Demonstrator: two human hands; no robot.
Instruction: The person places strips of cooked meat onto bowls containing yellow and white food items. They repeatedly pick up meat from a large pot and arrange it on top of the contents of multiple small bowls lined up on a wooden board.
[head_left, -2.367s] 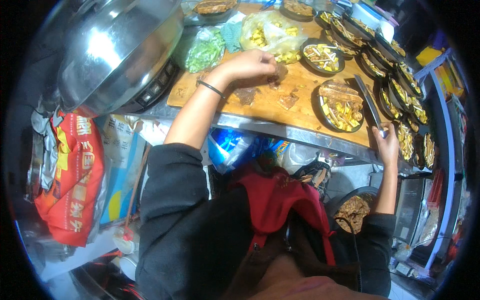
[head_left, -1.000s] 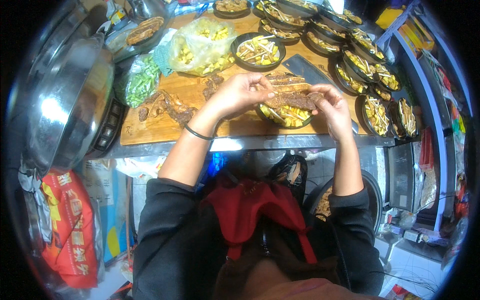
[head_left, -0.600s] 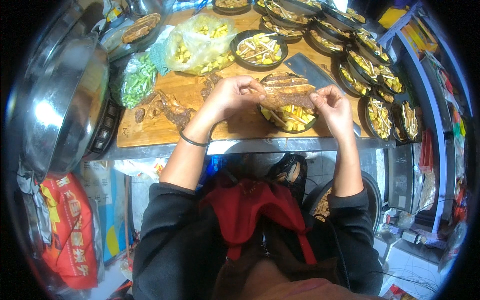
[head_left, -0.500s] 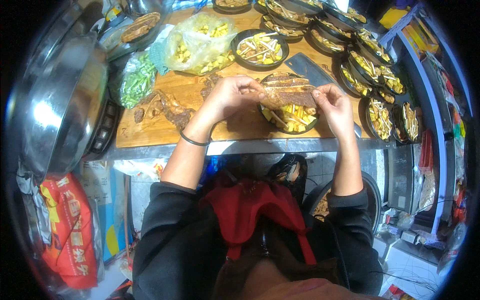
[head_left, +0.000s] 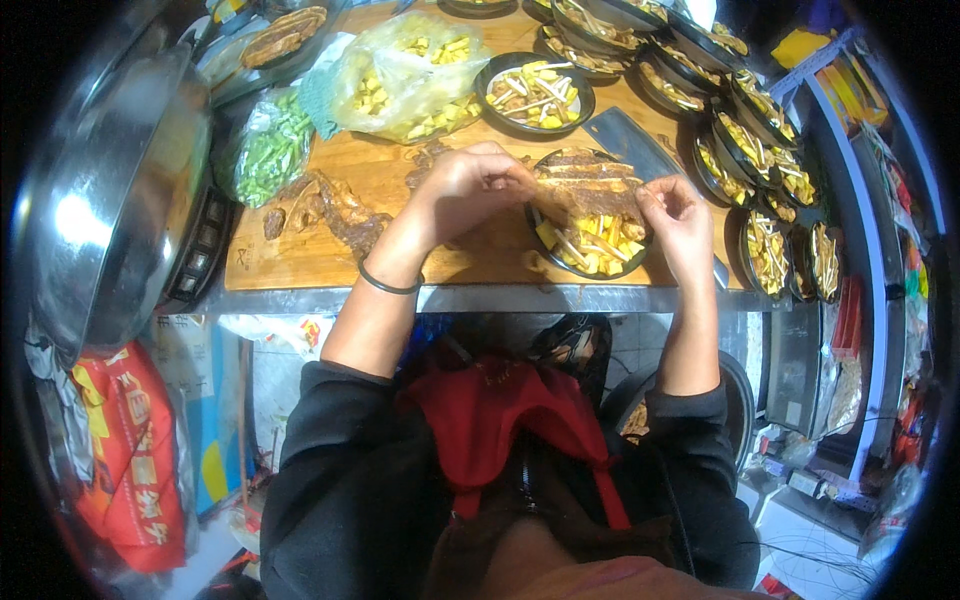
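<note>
My left hand (head_left: 470, 192) and my right hand (head_left: 680, 218) pinch opposite ends of a brown slab of cooked meat (head_left: 592, 203). The slab lies low across a round black bowl (head_left: 541, 248), over its middle. More browned meat strips (head_left: 585, 172) lie behind it in the bowl's far half. Yellow potato chunks (head_left: 607, 258) and pale sticks show in the near half. Left of my left wrist, loose meat pieces (head_left: 350, 225) rest on the wooden board (head_left: 262, 272).
A bag of potato chunks (head_left: 400, 85), a bag of green vegetables (head_left: 270, 150) and another filled bowl (head_left: 535, 95) stand beyond. A dark flat blade (head_left: 635, 145) lies right of it. Several filled bowls (head_left: 745, 140) crowd the right; a large metal pan (head_left: 105, 200) stands left.
The meat slab has settled lower and flatter over the bowl, with both hands still at its ends. The whole view has shifted slightly.
</note>
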